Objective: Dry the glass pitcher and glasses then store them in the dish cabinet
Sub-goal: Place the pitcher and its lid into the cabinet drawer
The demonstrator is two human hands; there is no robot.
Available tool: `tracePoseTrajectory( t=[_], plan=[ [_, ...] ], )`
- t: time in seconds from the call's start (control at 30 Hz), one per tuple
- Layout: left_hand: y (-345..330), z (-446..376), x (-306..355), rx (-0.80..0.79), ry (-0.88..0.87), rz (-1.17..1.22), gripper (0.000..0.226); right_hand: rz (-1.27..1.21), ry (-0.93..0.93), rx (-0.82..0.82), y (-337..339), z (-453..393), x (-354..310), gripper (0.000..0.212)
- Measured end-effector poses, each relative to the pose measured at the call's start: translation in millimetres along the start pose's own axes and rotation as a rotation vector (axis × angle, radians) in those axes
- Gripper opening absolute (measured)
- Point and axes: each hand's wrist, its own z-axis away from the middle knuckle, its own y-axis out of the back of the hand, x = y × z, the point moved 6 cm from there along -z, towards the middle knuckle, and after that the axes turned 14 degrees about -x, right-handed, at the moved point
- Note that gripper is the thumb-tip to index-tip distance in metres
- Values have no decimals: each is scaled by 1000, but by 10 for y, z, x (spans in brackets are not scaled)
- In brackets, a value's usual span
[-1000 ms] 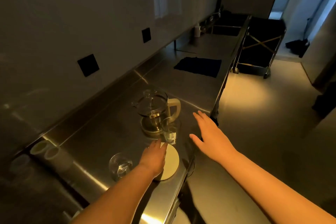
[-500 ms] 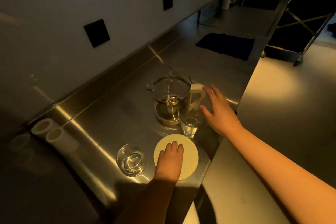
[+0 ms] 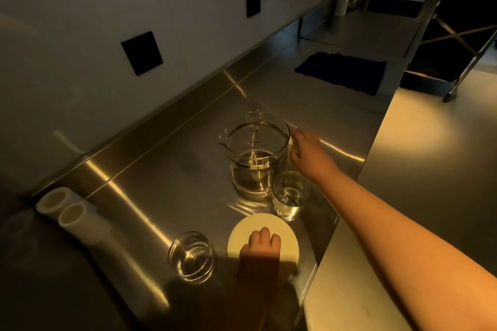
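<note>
A glass pitcher (image 3: 255, 158) stands on the steel counter (image 3: 161, 183) with some liquid in its bottom. My right hand (image 3: 309, 153), blurred, is at its right side with the fingers curled around the handle, which it hides. A short glass (image 3: 290, 196) stands right in front of the pitcher. A second glass (image 3: 191, 256) sits nearer to me on the left. Beside that glass my left hand (image 3: 262, 247) lies flat on a round cream disc (image 3: 289, 236) and grips nothing.
A dark cloth (image 3: 341, 75) lies farther along the counter. Beyond it are a white bottle (image 3: 342, 4) and a sink (image 3: 392, 5). Two white tubes (image 3: 61, 209) lie at the left. The counter's front edge (image 3: 349, 183) runs close to the glasses, and a black cart (image 3: 457, 43) stands on the floor.
My right hand has travelled from the counter's edge to the pitcher's handle and curled around it. My left hand has stayed on the cream disc. My view has tilted down and closer.
</note>
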Motion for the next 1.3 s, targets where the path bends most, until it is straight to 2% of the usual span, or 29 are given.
tracePoseTrajectory(
  t=[0.2,0.37,0.5,0.57,0.7,0.87,0.97,1.03,1.13,1.2,1.3],
  plan=[
    [13,-39,-27,-51,-16,25,55,181,88,74,33,-31,97,44],
    [23,-47,-44,-71,-16,69,66,235,-8,161,2,82,106,41],
    [70,-33,-47,-65,-36,82,69,239,23,249,-46,228,103,37],
    [94,-29,-43,-49,-39,78,67,209,39,214,-109,262,183,41],
    [67,-35,-36,-41,-34,65,69,-106,136,99,-165,240,310,35],
    [78,-34,-17,63,-59,32,54,128,197,-7,-151,261,315,68],
    [65,-60,-23,117,-53,23,48,-4,191,-42,-183,258,302,53],
    [44,-85,-25,132,-39,20,48,67,194,54,-157,259,232,41],
    [43,-108,-15,146,-48,43,50,105,173,126,-181,206,302,41],
    [38,-124,-15,159,-64,81,59,77,148,155,-134,157,351,37],
    [-3,-158,-15,203,-87,81,85,-34,117,224,33,100,344,29]
  ],
)
